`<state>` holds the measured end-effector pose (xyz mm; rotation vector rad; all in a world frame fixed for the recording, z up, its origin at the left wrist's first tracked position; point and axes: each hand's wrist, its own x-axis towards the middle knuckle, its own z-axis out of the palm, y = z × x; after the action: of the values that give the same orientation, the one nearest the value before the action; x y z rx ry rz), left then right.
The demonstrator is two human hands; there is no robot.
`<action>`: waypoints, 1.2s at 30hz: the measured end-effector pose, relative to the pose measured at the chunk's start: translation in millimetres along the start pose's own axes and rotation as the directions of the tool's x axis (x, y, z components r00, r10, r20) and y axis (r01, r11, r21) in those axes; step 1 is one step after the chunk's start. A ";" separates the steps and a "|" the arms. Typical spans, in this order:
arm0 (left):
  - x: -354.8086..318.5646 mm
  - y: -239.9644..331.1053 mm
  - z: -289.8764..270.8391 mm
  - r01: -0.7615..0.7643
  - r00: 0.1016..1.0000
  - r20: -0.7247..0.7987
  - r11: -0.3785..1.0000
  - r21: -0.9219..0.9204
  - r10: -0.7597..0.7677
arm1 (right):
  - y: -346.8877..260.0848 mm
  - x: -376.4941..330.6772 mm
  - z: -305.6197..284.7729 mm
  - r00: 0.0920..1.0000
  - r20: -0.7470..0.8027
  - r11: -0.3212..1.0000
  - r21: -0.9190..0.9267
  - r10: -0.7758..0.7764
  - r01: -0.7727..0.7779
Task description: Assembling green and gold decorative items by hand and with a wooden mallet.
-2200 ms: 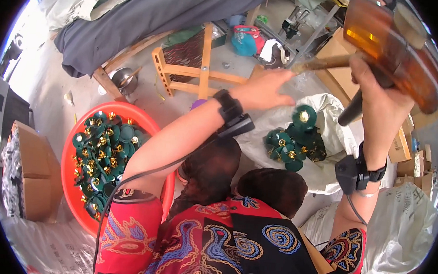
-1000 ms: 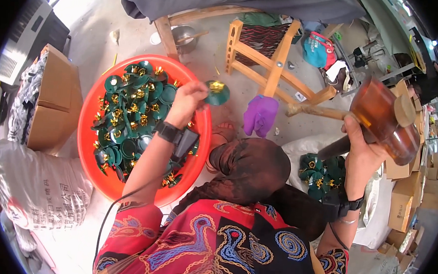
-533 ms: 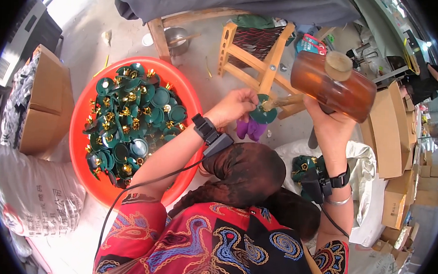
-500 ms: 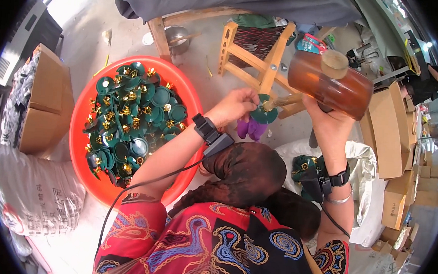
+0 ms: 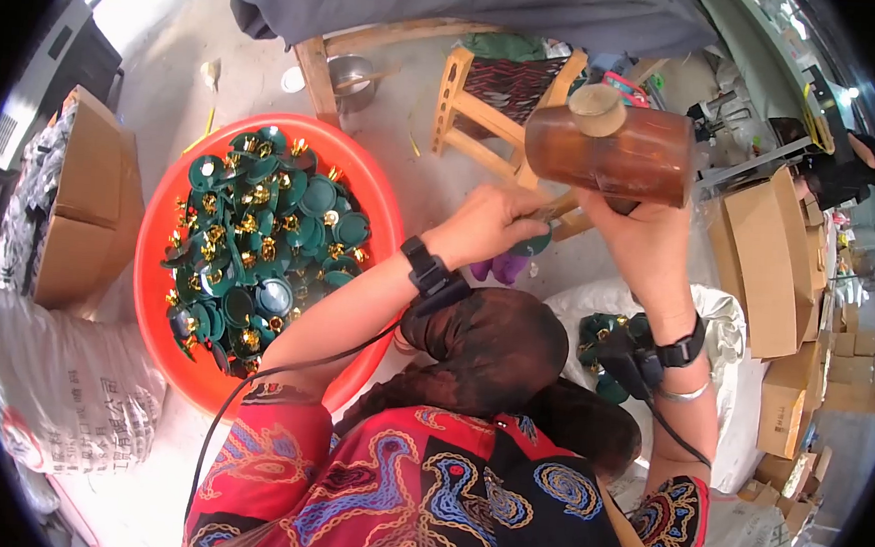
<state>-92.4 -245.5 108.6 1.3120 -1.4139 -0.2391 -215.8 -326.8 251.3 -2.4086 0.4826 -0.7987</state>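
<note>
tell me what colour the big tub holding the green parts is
Bright orange-red. The round plastic tub shows best in the head view, at the person's left.

Right hand raises mallet; left hand holds green piece

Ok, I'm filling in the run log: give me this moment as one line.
left hand: holds green part | right hand: grips brown mallet, raised | red basin: green-gold parts, person's left

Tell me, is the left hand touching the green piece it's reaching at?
Touching. The head view shows the left hand with its fingers closed around the green piece, no gap between them, below the brown mallet in the right hand.
</note>
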 end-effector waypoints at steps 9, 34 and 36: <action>-0.2 3.8 -2.2 0.160 0.982 0.098 0.987 0.003 -0.159 | -88.5 26.6 -129.4 0.879 -0.466 0.982 -0.093 0.104 -0.166; 1.0 -8.4 -15.9 0.563 0.823 0.335 0.581 -0.588 -0.459 | -5.9 -13.9 -75.1 0.939 -0.343 0.977 0.206 0.017 0.057; 8.9 -2.4 -21.1 0.539 0.841 0.334 0.606 -0.585 -0.426 | -5.4 -37.6 -107.7 0.896 -0.444 0.993 0.098 -0.018 0.068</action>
<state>-72.2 -242.7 119.1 1.0412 -0.9067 -1.1465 -311.5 -346.0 310.6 -2.1351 0.5415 -1.3703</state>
